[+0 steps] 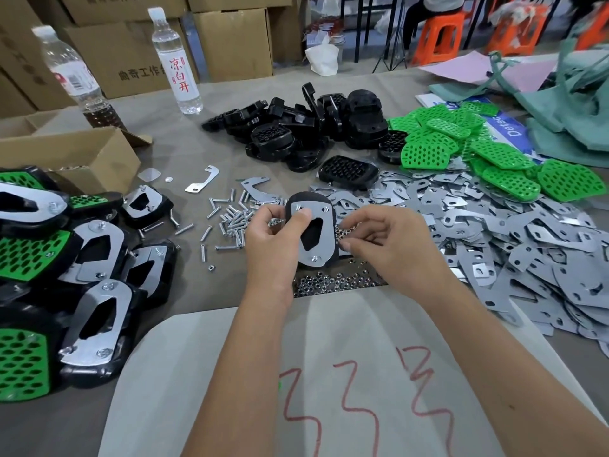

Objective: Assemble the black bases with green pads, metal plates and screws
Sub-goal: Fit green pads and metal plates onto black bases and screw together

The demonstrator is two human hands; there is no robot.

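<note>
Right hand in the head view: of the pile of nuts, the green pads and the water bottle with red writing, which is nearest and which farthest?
From the right hand:
1. Pile of nuts, just below it, toward the person.
2. Green pads, heaped farther back and right.
3. Water bottle with red writing, far back on the left.

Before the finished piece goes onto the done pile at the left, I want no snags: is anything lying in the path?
Yes. Loose screws lie scattered on the table between the held base, gripped by the left hand, and the finished pile. Carried above them, nothing visible blocks it.
</note>
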